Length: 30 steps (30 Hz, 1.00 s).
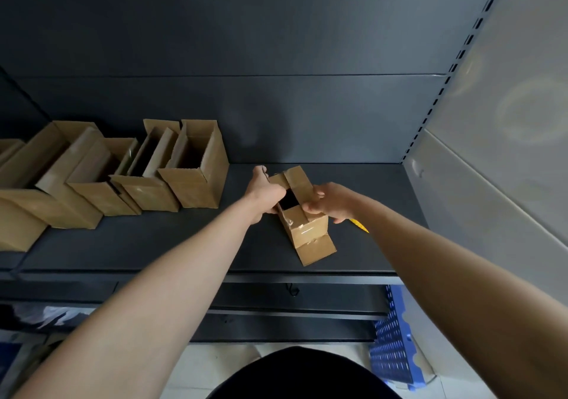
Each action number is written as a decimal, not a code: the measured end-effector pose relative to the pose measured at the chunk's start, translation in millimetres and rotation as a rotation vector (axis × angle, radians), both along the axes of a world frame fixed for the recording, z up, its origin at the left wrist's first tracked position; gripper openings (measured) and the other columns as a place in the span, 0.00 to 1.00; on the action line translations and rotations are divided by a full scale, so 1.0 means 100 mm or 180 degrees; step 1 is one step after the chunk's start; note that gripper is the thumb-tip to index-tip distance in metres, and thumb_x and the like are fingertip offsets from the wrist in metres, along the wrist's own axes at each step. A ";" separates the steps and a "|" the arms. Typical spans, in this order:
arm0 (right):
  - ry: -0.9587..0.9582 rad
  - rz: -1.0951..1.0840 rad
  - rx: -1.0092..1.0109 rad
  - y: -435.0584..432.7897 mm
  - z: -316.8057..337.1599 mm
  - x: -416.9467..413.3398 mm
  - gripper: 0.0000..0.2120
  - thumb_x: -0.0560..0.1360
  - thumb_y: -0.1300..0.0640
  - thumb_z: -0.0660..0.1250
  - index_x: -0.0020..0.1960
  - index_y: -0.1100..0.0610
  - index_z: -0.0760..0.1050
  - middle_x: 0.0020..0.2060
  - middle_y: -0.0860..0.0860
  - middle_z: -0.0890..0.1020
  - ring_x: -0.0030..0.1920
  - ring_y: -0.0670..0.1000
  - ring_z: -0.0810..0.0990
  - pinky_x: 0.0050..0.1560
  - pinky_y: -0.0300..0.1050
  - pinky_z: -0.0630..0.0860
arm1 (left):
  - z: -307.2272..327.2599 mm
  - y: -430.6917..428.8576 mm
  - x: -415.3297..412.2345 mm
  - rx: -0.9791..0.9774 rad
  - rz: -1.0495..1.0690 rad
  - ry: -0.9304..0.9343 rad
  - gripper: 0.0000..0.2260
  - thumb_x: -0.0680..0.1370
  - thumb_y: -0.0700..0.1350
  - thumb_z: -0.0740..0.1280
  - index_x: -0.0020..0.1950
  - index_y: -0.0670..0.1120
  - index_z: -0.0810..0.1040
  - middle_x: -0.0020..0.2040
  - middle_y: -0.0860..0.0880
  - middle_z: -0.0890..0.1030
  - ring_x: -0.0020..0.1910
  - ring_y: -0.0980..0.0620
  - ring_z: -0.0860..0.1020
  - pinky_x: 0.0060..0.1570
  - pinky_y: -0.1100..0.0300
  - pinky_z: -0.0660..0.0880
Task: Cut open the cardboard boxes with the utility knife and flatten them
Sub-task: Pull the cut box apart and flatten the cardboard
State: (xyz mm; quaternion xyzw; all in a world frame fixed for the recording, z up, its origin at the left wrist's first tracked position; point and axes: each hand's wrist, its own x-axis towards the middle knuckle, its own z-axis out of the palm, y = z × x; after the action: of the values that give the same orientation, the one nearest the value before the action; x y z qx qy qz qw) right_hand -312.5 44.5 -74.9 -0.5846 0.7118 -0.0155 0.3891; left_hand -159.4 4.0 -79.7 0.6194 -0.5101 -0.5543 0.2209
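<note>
The small cardboard box (308,229) is sitting on the dark shelf (153,245) just right of the view's centre, its top gaping open and one bottom flap lying splayed on the shelf at the box's 5 o'clock side. Both hands are gripping it. The left hand (266,191) is curling around the flap at the box's 10 o'clock corner, and the right hand (330,202) is clasping the 3 o'clock side with its thumb pressing on the near top flap. A yellow utility knife (360,226) is lying on the shelf at 4 o'clock from the right hand, mostly hidden under the wrist. A row of opened boxes (190,180) is standing at 9 o'clock from the held box, well apart from it. A blue perforated crate (393,346) is showing below the shelf at 5 o'clock.
</note>
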 end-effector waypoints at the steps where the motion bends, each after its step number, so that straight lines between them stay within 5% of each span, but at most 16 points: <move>1: 0.0195 0.0093 -0.0023 0.01 0.02 0.01 0.31 0.79 0.48 0.63 0.76 0.57 0.56 0.67 0.56 0.70 0.59 0.57 0.76 0.53 0.49 0.79 | -0.01 0.00 0.01 -0.0001 -0.0007 -0.0002 0.34 0.75 0.30 0.61 0.76 0.50 0.52 0.64 0.48 0.65 0.55 0.49 0.70 0.49 0.51 0.78; 4: 0.0529 0.0136 -0.0247 0.00 0.05 0.14 0.35 0.79 0.46 0.60 0.78 0.56 0.47 0.69 0.60 0.66 0.62 0.59 0.74 0.56 0.49 0.74 | -0.04 0.00 0.02 -0.0021 -0.0039 -0.0012 0.34 0.76 0.29 0.61 0.76 0.50 0.52 0.61 0.49 0.65 0.55 0.49 0.70 0.50 0.50 0.78; 7: 0.0906 0.0104 -0.0242 -0.07 0.11 0.20 0.36 0.74 0.36 0.62 0.73 0.57 0.59 0.63 0.56 0.73 0.61 0.59 0.74 0.54 0.50 0.72 | -0.02 0.01 0.00 -0.0055 -0.0118 -0.0011 0.34 0.75 0.29 0.62 0.76 0.49 0.53 0.61 0.50 0.65 0.55 0.48 0.70 0.48 0.50 0.79; 10: 0.1090 0.0087 -0.0285 -0.09 0.12 0.20 0.24 0.75 0.41 0.66 0.61 0.58 0.71 0.48 0.52 0.76 0.49 0.56 0.76 0.43 0.47 0.72 | -0.04 0.03 -0.03 -0.0105 -0.0221 -0.0026 0.34 0.75 0.29 0.62 0.76 0.50 0.54 0.65 0.50 0.65 0.56 0.48 0.71 0.44 0.53 0.78; 16: 0.0882 0.0185 -0.0322 -0.03 0.15 0.16 0.11 0.78 0.50 0.60 0.48 0.59 0.72 0.37 0.51 0.72 0.38 0.52 0.73 0.30 0.42 0.66 | -0.05 0.04 -0.07 -0.0227 -0.0346 -0.0283 0.33 0.75 0.31 0.62 0.76 0.49 0.55 0.69 0.45 0.66 0.56 0.45 0.74 0.47 0.51 0.80; 21: 0.1098 0.0277 -0.0306 -0.01 0.14 0.16 0.10 0.80 0.54 0.57 0.50 0.59 0.72 0.41 0.52 0.73 0.41 0.53 0.74 0.34 0.42 0.69 | 0.00 0.06 -0.14 -0.0397 -0.0550 -0.0419 0.35 0.73 0.32 0.63 0.76 0.50 0.56 0.70 0.46 0.66 0.61 0.44 0.73 0.55 0.47 0.78; 26: 0.1455 -0.0044 -0.0797 -0.08 0.12 0.19 0.18 0.77 0.53 0.61 0.63 0.61 0.68 0.52 0.55 0.78 0.51 0.57 0.78 0.42 0.46 0.71 | 0.06 0.07 -0.21 -0.0804 -0.0885 -0.0629 0.34 0.73 0.33 0.65 0.76 0.47 0.56 0.69 0.47 0.68 0.54 0.52 0.71 0.54 0.57 0.74; 30: 0.1467 0.0203 -0.0647 -0.13 0.16 0.21 0.08 0.77 0.57 0.60 0.53 0.58 0.73 0.48 0.54 0.77 0.46 0.55 0.77 0.40 0.45 0.71 | 0.05 0.09 -0.18 -0.0909 -0.1006 -0.0784 0.33 0.73 0.33 0.66 0.76 0.46 0.57 0.71 0.46 0.67 0.59 0.51 0.71 0.54 0.59 0.72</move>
State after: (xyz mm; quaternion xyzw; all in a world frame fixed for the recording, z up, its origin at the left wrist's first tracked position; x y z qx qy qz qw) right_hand -291.9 32.0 -58.5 -0.6309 0.7577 0.0590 0.1561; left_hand -177.5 13.4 -74.8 0.5574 -0.6969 -0.4245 0.1529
